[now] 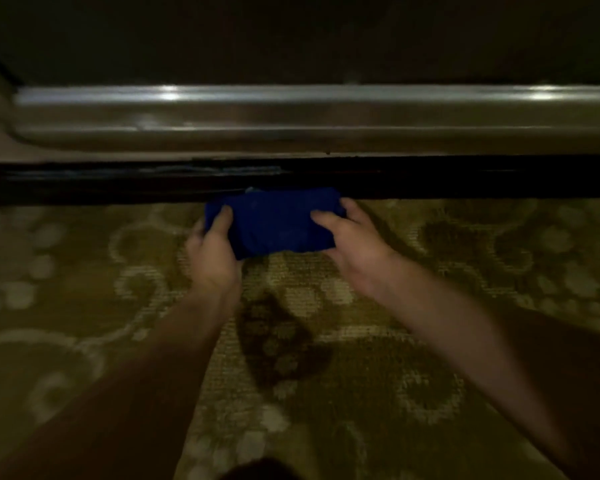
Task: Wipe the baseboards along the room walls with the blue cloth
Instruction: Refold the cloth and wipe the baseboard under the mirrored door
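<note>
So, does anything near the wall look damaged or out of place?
Yes. The dark baseboard has pale scuffed streaks, left of the blue cloth. They look like scrapes or residue; the picture is too dim to tell.

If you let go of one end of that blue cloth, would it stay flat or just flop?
It would probably flop: the blue cloth looks soft and folded, sagging between the left hand and right hand that grip its ends. It seems light, since the fingers hold it loosely. Pushed along the dark baseboard, it would likely bunch rather than slide stiffly.
</note>
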### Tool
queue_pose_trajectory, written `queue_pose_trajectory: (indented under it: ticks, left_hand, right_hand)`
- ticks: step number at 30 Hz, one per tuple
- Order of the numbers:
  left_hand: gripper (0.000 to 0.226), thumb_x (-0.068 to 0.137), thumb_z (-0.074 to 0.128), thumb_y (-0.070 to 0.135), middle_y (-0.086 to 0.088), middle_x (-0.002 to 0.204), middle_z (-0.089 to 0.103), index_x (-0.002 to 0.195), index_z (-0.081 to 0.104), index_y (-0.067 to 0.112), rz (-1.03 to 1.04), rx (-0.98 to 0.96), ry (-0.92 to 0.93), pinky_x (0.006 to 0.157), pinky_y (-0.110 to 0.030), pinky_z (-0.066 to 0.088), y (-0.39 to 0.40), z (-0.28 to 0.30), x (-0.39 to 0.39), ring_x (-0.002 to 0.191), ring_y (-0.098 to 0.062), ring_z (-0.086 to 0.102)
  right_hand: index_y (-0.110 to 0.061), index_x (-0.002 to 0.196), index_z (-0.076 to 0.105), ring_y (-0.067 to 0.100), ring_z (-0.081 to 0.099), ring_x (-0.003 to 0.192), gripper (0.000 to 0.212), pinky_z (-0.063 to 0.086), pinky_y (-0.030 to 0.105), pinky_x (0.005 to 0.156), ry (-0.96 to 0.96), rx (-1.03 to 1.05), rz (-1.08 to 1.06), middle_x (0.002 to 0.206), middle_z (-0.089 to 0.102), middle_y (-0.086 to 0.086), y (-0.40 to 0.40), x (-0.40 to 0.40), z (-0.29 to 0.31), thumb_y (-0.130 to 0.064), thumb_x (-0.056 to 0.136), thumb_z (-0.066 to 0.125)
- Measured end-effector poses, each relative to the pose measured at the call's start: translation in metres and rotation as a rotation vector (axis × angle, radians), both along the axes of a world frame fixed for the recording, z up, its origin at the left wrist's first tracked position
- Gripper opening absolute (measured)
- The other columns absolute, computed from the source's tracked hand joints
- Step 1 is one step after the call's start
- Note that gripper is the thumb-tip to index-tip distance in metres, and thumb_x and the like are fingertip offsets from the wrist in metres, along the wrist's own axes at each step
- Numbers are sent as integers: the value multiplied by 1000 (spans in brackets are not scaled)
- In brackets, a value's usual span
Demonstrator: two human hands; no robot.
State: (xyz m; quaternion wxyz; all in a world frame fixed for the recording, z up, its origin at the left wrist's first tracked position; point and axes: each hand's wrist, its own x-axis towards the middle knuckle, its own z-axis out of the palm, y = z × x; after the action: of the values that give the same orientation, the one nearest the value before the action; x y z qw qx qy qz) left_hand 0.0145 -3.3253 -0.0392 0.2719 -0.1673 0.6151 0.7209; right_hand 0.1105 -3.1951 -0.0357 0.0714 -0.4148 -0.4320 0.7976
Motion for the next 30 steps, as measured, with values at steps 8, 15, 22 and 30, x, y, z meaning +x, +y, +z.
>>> queue_pose_trajectory:
  ticks: [8, 15, 22, 30]
  left_hand:
    - [34, 99, 60, 24, -6, 123, 66, 132, 55, 18, -182, 119, -60, 92, -37, 54, -8, -1, 2, 105, -22, 66]
    - [29, 99, 59, 31, -7, 121, 68, 124, 61, 18, -249, 173, -29, 104, -45, 50, -22, -10, -9, 111, -26, 65]
    - [31, 99, 59, 26, -13, 121, 66, 128, 58, 13, -324, 99, -129, 101, -48, 51, -56, 6, -12, 107, -31, 64]
    - [26, 101, 57, 25, 0, 118, 66, 127, 54, 25, -172, 197, -28, 102, -42, 51, -61, 8, -46, 107, -22, 64]
  right_hand:
    - [-19, 149, 39, 26, 59, 118, 59, 53, 46, 98, -133, 101, 33, 143, 53, 9, -1, 12, 50, -5, 96, 59]
    - [-1, 141, 44, 40, 51, 127, 42, 56, 31, 81, -244, 281, -58, 138, 53, 13, -42, 9, 57, -2, 99, 50]
    - [-10, 136, 52, 34, 64, 104, 41, 56, 39, 70, -446, 284, -28, 127, 61, 18, -60, 16, 79, -5, 96, 59]
    - [-17, 141, 45, 34, 56, 116, 52, 52, 46, 87, -271, 167, -177, 137, 52, 9, -63, -48, 45, -7, 93, 62]
